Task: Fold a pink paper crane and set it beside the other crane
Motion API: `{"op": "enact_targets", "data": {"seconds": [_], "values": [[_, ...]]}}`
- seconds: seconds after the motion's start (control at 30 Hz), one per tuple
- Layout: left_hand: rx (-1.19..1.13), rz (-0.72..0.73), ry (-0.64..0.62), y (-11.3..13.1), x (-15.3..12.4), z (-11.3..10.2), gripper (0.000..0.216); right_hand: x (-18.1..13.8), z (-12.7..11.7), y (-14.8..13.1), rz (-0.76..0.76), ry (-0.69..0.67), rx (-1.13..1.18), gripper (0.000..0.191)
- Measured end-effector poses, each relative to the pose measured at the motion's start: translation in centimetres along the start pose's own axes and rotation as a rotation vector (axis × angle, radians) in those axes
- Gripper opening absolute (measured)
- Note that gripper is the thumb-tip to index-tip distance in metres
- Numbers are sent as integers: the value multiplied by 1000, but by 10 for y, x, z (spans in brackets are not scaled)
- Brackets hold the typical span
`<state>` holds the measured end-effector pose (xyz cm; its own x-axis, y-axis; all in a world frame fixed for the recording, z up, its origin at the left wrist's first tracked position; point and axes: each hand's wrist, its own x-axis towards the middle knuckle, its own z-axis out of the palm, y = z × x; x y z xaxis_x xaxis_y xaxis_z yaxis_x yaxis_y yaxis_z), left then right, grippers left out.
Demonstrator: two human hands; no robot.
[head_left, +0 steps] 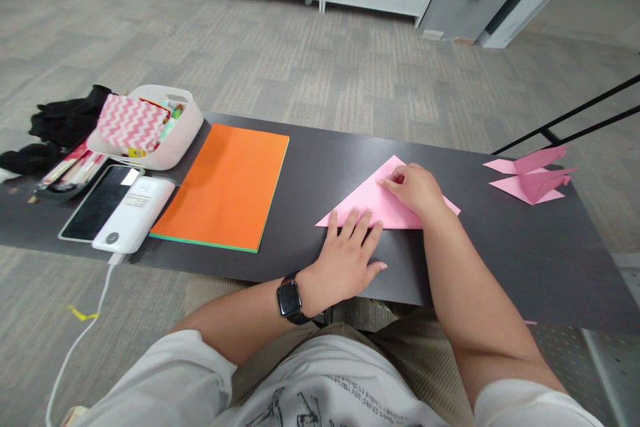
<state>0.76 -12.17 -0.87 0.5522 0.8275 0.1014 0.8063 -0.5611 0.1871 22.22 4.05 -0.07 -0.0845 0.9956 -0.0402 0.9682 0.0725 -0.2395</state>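
Note:
A sheet of pink paper (367, 197), folded into a triangle, lies on the dark table with its long edge towards me. My left hand (345, 257) lies flat with its fingers spread, the fingertips pressing on the paper's near edge at the left. A dark smartwatch (289, 298) is on that wrist. My right hand (413, 190) rests over the right half of the triangle, its fingers curled in and thumb and forefinger together at the paper's surface. Part of the triangle is hidden beneath this hand and forearm.
Two folded pink paper figures (533, 183) stand at the table's right end. A stack of paper with an orange top sheet (225, 187) lies left of centre. Farther left are a white power bank (134, 213) with a cable, a phone (97, 203) and a filled white basket (183, 133).

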Motion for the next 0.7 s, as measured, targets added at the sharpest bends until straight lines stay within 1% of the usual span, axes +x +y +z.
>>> {"op": "enact_targets", "data": {"seconds": [0.23,0.3,0.47,0.7], "values": [[3,-3,-4,1,0,0,79,-4,-2,-5,20,-6,15,34],[1,-4,-5,1,0,0,80,-7,-1,-9,19,12,4,36],[-9,-3,-9,0,0,1,78,-14,5,-14,14,51,-57,49],[7,-19,-10,3,-7,-8,83,-13,7,-13,37,37,-67,48]]}}
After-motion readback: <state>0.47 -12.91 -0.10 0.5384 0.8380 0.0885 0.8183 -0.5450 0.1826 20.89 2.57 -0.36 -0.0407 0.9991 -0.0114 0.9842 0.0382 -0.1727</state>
